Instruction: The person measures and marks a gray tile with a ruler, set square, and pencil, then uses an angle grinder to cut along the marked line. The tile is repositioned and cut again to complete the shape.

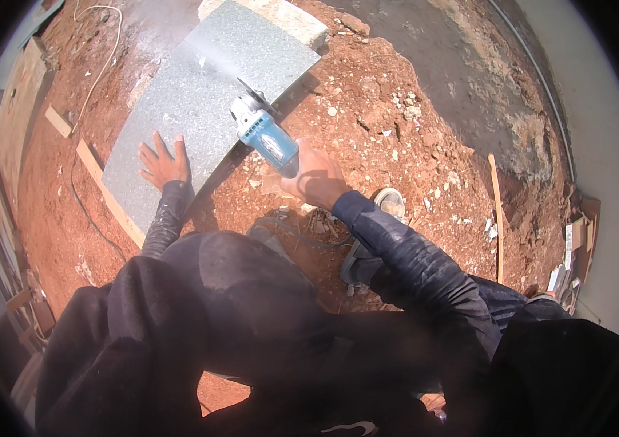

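Note:
A blue angle grinder (269,142) is held by its body in my right hand (318,175), whose fingers wrap round the rear end. The grinder's disc (255,92) stands on edge at the right side of a grey stone slab (171,116), and pale dust streaks from it across the surface toward the upper left. Whether the disc is sunk into the stone I cannot tell. My left hand (166,164) lies flat on the lower part of the slab, fingers spread and holding nothing.
A pale stone block (287,22) sits at the slab's far end. Wooden strips (109,193) lie beside the slab, another strip (496,218) to the right. A cable (116,33) runs over the red, rubble-strewn soil (389,138). My shoe (356,264) stands below the grinder.

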`<state>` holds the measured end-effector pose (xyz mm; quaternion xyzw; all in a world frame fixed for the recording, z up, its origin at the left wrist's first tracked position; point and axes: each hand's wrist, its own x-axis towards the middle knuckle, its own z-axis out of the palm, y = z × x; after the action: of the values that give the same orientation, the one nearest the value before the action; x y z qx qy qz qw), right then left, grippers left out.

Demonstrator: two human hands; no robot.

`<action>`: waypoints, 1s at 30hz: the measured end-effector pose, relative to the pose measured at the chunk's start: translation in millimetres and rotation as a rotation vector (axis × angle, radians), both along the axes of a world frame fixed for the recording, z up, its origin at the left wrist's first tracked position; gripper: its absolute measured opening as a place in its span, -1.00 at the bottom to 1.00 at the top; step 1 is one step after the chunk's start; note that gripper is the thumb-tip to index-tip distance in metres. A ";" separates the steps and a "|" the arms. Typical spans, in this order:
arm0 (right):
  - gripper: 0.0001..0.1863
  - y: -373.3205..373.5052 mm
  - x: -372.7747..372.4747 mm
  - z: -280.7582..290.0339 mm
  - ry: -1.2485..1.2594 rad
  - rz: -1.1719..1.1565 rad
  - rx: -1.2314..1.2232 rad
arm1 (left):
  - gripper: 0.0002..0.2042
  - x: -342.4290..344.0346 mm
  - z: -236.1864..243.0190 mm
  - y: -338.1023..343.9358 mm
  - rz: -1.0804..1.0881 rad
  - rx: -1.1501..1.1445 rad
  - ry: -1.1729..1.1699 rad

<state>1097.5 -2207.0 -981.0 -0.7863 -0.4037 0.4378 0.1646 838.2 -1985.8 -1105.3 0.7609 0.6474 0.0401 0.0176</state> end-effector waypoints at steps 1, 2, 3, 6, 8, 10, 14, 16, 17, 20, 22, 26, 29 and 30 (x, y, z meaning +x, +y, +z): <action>-0.41 0.5 0.2 1.1 -0.009 0.002 -0.004 | -0.23 0.5 -0.2 0.3 -0.002 0.001 0.001; -0.41 1.1 0.1 2.0 -0.017 0.005 -0.008 | -0.23 0.8 0.1 0.3 0.000 -0.007 -0.003; -0.41 1.6 0.2 2.6 -0.026 0.008 -0.011 | -0.23 2.0 1.2 0.1 0.002 -0.014 -0.008; -0.42 2.6 0.7 3.6 -0.016 -0.003 -0.004 | -0.23 5.1 4.5 -1.6 0.005 -0.026 -0.016; -0.38 5.4 0.9 4.0 -0.025 -0.010 -0.032 | -0.23 6.1 5.6 -1.8 0.002 -0.028 -0.019; -0.36 9.0 -0.2 3.5 -0.041 -0.010 -0.044 | -0.23 5.0 5.4 -1.7 0.002 -0.028 -0.023; -0.37 15.8 -2.7 0.2 -0.078 -0.003 -0.046 | -0.23 3.5 3.3 -1.3 0.000 -0.012 -0.024; -0.39 19.9 -3.0 -1.2 -0.083 -0.004 -0.058 | -0.23 4.2 2.0 -1.7 -0.003 -0.002 -0.027; -0.40 21.8 -2.9 -1.3 -0.079 -0.007 -0.067 | -0.23 4.3 1.4 -1.8 -0.003 -0.001 -0.027; -0.44 24.4 -4.1 1.3 -0.081 -0.023 -0.037 | -0.23 3.3 0.3 -1.6 0.003 0.001 -0.026; -0.45 26.1 -5.0 1.5 -0.091 -0.032 -0.022 | -0.24 3.7 -0.6 -0.6 0.004 -0.003 -0.028; -0.48 31.1 -6.1 1.9 -0.081 -0.041 -0.006 | -0.24 3.9 1.9 -1.3 0.008 -0.011 -0.015; -0.50 34.5 -5.6 4.4 -0.061 -0.039 0.010 | -0.23 3.7 2.3 -1.5 0.007 -0.011 -0.018; -0.50 35.8 -5.8 4.8 -0.055 -0.035 0.013 | -0.23 2.6 1.6 -1.2 0.007 -0.008 -0.019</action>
<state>1091.7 -2171.3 -976.2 -0.8039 -0.3969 0.4106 0.1662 840.7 -1987.0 -1103.7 0.7581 0.6501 0.0449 0.0267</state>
